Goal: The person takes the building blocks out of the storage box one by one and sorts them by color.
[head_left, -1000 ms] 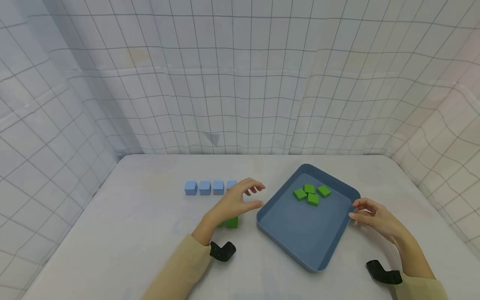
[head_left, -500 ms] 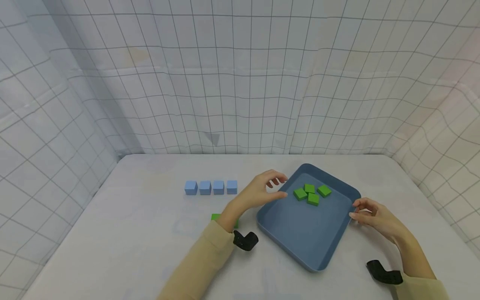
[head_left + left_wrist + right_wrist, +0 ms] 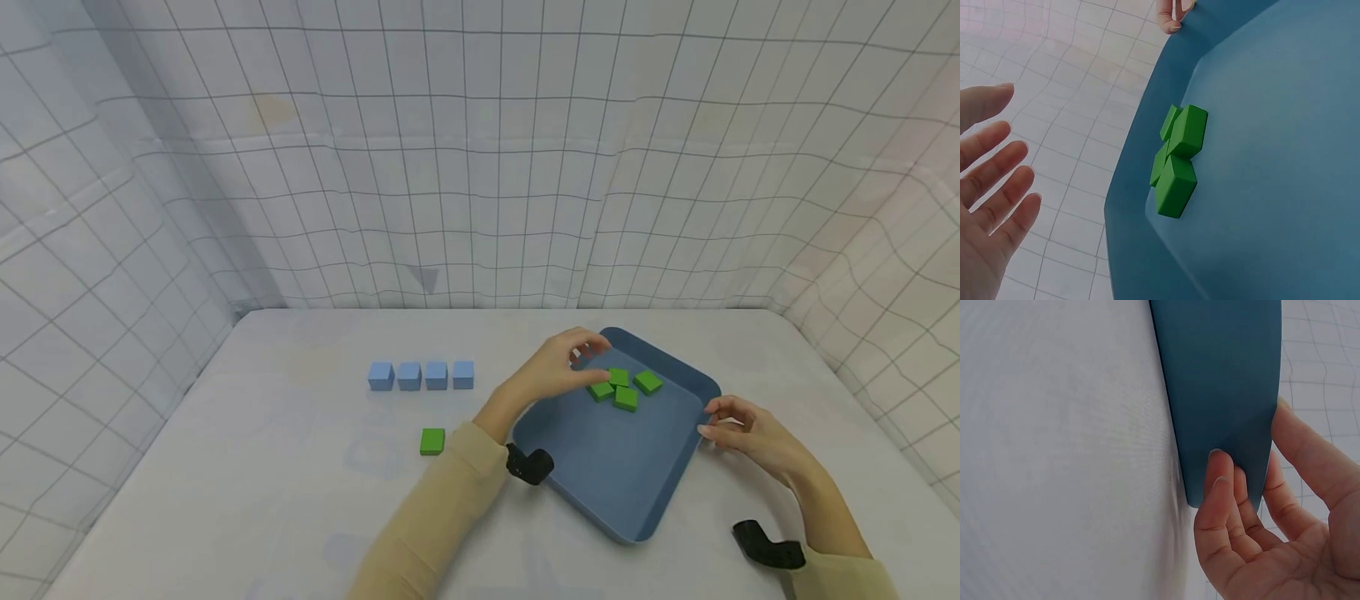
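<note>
My left hand point(image 3: 555, 368) hovers over the left rim of a blue tray point(image 3: 600, 467), near the green blocks point(image 3: 626, 399) inside it. Nothing is between its fingers, which look spread and relaxed in the left wrist view. Several green blocks lie close together towards the far part of the tray. My right hand point(image 3: 761, 442) holds the tray's right rim. In the right wrist view its thumb point(image 3: 1300, 437) sits at the top edge, and curled fingertips point(image 3: 1217, 464) meet the outer wall.
Several light blue cubes point(image 3: 409, 376) stand in a row on the white table point(image 3: 262, 467), left of the tray. A single green block point(image 3: 432, 442) shows in front of them, beside my left sleeve point(image 3: 442, 508). White grid-lined curtains point(image 3: 480, 167) enclose the back and sides.
My left hand has moved right, from beside the cube row to over the tray, uncovering the last blue cube. My right hand and the tray have stayed in place.
</note>
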Action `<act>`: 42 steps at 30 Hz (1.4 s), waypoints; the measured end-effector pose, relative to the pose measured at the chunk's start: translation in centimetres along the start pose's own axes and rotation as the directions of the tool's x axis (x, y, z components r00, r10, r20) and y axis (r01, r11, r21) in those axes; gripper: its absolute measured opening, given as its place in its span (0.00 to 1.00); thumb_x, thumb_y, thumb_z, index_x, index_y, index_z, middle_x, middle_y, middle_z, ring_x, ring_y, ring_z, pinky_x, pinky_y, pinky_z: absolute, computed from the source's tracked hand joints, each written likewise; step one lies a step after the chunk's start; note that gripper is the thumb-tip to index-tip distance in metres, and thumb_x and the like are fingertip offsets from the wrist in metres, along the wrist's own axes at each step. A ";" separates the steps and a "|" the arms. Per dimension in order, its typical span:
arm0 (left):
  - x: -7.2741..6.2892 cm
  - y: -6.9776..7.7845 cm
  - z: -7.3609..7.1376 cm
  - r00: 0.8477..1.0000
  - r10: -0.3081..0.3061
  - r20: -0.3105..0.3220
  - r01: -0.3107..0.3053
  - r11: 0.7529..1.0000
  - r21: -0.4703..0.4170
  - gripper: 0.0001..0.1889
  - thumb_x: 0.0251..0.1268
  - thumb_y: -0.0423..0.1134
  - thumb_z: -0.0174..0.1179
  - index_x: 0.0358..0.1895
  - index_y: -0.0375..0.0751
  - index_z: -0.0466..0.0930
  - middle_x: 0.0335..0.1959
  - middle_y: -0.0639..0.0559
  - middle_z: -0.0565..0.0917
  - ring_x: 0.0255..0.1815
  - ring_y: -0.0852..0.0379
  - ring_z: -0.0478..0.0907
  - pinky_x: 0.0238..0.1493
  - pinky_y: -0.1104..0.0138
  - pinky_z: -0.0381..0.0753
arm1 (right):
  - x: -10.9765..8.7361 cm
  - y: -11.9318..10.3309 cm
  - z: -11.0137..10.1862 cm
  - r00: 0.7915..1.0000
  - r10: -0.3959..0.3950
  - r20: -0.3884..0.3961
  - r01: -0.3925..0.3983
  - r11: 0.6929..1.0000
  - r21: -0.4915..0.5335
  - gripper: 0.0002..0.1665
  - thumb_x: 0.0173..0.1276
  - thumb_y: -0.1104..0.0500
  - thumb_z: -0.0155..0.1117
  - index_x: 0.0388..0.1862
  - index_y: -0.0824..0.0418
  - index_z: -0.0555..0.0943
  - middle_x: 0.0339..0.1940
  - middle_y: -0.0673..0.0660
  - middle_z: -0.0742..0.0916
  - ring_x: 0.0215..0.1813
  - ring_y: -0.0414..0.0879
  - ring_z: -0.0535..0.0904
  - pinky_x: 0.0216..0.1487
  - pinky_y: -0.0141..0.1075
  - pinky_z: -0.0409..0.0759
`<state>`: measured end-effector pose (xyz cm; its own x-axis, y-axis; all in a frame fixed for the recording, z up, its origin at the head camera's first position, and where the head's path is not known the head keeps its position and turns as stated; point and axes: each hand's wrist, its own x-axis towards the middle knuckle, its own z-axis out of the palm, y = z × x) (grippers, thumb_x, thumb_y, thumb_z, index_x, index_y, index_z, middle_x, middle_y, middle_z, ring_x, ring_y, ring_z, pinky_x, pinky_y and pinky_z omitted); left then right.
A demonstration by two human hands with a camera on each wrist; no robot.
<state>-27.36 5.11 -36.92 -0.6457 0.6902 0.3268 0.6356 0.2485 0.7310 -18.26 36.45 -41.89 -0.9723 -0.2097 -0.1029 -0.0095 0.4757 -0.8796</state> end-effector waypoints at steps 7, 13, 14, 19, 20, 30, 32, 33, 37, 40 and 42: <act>1.6 -0.4 1.0 0.999 0.006 0.049 -0.008 0.999 0.041 0.21 0.58 0.38 0.62 0.55 0.36 0.72 0.49 0.48 0.76 0.46 0.55 0.71 0.46 0.66 0.72 | 0.0 0.0 0.0 1.000 0.004 0.001 -0.004 1.000 0.000 0.21 0.65 0.59 0.59 0.50 0.69 0.65 0.39 0.55 0.74 0.34 0.44 0.76 0.34 0.35 0.76; 2.6 -1.1 2.3 0.994 0.000 0.110 -0.009 0.997 0.077 0.20 0.59 0.37 0.61 0.55 0.34 0.72 0.51 0.43 0.76 0.49 0.50 0.72 0.42 0.75 0.69 | 0.0 0.0 0.0 1.000 0.009 0.002 -0.009 1.000 -0.002 0.21 0.66 0.59 0.59 0.50 0.69 0.64 0.39 0.55 0.74 0.34 0.44 0.76 0.34 0.35 0.76; 2.7 -1.2 2.6 0.993 -0.007 0.118 -0.003 0.996 0.086 0.20 0.59 0.37 0.61 0.55 0.34 0.72 0.52 0.43 0.76 0.49 0.50 0.72 0.43 0.76 0.69 | 0.0 0.0 0.0 1.000 0.007 0.002 -0.007 1.000 -0.002 0.21 0.66 0.59 0.59 0.50 0.69 0.64 0.39 0.55 0.74 0.34 0.44 0.76 0.34 0.35 0.76; 3.0 -1.8 3.7 0.987 -0.042 0.155 0.017 0.987 0.161 0.21 0.59 0.37 0.61 0.55 0.36 0.73 0.51 0.45 0.76 0.50 0.53 0.72 0.46 0.76 0.69 | 0.0 0.0 0.0 1.000 0.003 0.000 -0.003 1.000 -0.003 0.21 0.65 0.59 0.59 0.50 0.70 0.64 0.39 0.55 0.74 0.34 0.44 0.77 0.34 0.35 0.77; 3.1 -1.9 3.9 0.986 -0.051 0.161 0.022 0.984 0.176 0.21 0.59 0.37 0.61 0.55 0.36 0.73 0.51 0.46 0.77 0.50 0.54 0.72 0.46 0.76 0.69 | 0.0 0.0 0.0 1.000 0.004 0.000 -0.004 1.000 -0.005 0.21 0.65 0.59 0.59 0.50 0.70 0.64 0.39 0.55 0.74 0.34 0.44 0.77 0.34 0.35 0.77; 3.5 -2.6 5.2 0.963 -0.115 0.243 0.050 0.964 0.261 0.23 0.57 0.37 0.63 0.56 0.38 0.73 0.51 0.50 0.77 0.52 0.60 0.71 0.51 0.79 0.67 | 0.0 -0.3 0.0 1.000 0.022 0.001 -0.022 1.000 -0.002 0.21 0.65 0.59 0.59 0.49 0.70 0.64 0.38 0.54 0.75 0.33 0.45 0.76 0.32 0.35 0.75; 3.4 -2.8 5.2 0.960 -0.131 0.248 0.055 0.955 0.291 0.22 0.57 0.39 0.63 0.56 0.41 0.73 0.51 0.52 0.77 0.53 0.61 0.70 0.53 0.78 0.66 | -0.1 -0.3 0.0 1.000 0.022 0.003 -0.022 1.000 -0.001 0.21 0.65 0.59 0.59 0.49 0.69 0.64 0.38 0.54 0.75 0.33 0.45 0.76 0.32 0.35 0.75; 3.4 -2.8 5.3 0.958 -0.140 0.250 0.058 0.949 0.310 0.22 0.57 0.39 0.63 0.56 0.42 0.74 0.52 0.53 0.76 0.54 0.61 0.69 0.54 0.78 0.65 | -0.1 -0.3 0.0 1.000 0.023 0.003 -0.023 1.000 0.000 0.21 0.65 0.59 0.59 0.49 0.69 0.64 0.38 0.54 0.75 0.33 0.45 0.76 0.32 0.35 0.75; 3.3 -3.1 5.5 0.953 -0.171 0.249 0.069 0.925 0.373 0.21 0.57 0.42 0.64 0.55 0.47 0.75 0.53 0.56 0.75 0.55 0.61 0.68 0.56 0.75 0.64 | -0.1 -0.3 0.0 1.000 0.022 0.002 -0.022 1.000 0.001 0.21 0.65 0.59 0.59 0.49 0.69 0.64 0.38 0.53 0.75 0.32 0.45 0.76 0.32 0.35 0.75; 3.4 -3.3 5.7 0.952 -0.181 0.248 0.068 0.912 0.404 0.21 0.56 0.44 0.64 0.55 0.49 0.75 0.54 0.57 0.75 0.55 0.61 0.67 0.55 0.74 0.64 | 0.0 -0.2 0.0 1.000 0.020 0.002 -0.020 1.000 0.000 0.21 0.65 0.59 0.59 0.49 0.69 0.64 0.38 0.53 0.75 0.32 0.45 0.76 0.31 0.35 0.74; 3.3 -3.4 5.8 0.951 -0.181 0.251 0.063 0.908 0.415 0.21 0.56 0.44 0.64 0.55 0.49 0.75 0.54 0.57 0.74 0.55 0.61 0.67 0.55 0.74 0.64 | 0.0 -0.2 0.0 1.000 0.020 0.001 -0.020 1.000 -0.001 0.21 0.65 0.59 0.59 0.49 0.69 0.64 0.38 0.53 0.75 0.32 0.44 0.76 0.31 0.35 0.74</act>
<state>-29.21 10.50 -41.73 -0.6224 0.7822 0.0283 0.7121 0.5509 0.4352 -18.23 36.38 -41.72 -0.9721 -0.2009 -0.1210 0.0098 0.4808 -0.8768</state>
